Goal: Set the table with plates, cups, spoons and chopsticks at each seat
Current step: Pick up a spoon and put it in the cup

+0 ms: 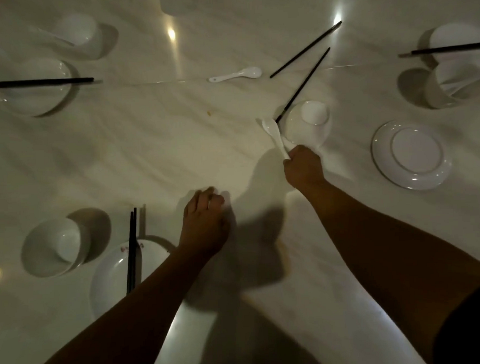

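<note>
Spoon is gripped by its handle in the right hand, while the left hand is curled and its hold cannot be told; laying beside the lone plate is judged next.

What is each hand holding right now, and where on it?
Right hand grips the white spoon by its handle end, bowl pointing away. Left hand is curled; whether it holds anything cannot be told.
</note>
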A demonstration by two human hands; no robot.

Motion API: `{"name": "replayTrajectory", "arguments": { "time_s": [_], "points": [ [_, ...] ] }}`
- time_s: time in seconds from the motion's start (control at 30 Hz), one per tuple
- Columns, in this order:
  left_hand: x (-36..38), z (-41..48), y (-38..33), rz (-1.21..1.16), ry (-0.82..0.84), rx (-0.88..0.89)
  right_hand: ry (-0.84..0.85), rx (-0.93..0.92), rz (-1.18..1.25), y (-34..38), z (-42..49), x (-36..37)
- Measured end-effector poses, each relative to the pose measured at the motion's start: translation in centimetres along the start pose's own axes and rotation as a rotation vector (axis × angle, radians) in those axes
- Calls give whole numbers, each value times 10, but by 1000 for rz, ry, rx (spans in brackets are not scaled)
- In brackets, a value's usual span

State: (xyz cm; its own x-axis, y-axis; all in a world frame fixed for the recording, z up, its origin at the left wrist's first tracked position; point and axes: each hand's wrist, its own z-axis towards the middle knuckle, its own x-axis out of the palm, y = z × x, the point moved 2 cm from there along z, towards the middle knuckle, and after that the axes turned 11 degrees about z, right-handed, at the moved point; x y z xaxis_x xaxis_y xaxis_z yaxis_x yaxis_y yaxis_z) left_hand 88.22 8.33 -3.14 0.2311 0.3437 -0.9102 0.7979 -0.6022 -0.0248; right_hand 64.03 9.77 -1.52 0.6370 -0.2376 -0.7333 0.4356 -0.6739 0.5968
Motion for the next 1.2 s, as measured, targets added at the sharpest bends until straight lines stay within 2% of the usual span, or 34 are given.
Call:
{"name": "replayTrajectory", "arguments": {
  "time_s": [0.07, 0.2, 0.4, 0.67, 0.9, 1.03, 1.2],
  "points": [
    [0, 0, 1, -75, 6, -23, 58, 107, 163, 0, -6, 9],
    [-19, -12, 5, -337, -74, -35, 239, 331, 725, 13, -48, 27],
    [-42, -53, 36, -535, -171, -52, 458, 283, 936, 58, -125, 54],
    [-35, -153, 132, -614, -167, -171, 607, 219, 867, 134, -201, 121],
    [12, -225, 243, -586, -99, -352, 747, 157, 754, 200, -264, 193],
    [42, -234, 287, -488, -68, -327, 803, 138, 704, 220, -290, 224],
    [61, -234, 312, -428, -24, -320, 777, 256, 739, 223, -310, 252]
  ]
}}
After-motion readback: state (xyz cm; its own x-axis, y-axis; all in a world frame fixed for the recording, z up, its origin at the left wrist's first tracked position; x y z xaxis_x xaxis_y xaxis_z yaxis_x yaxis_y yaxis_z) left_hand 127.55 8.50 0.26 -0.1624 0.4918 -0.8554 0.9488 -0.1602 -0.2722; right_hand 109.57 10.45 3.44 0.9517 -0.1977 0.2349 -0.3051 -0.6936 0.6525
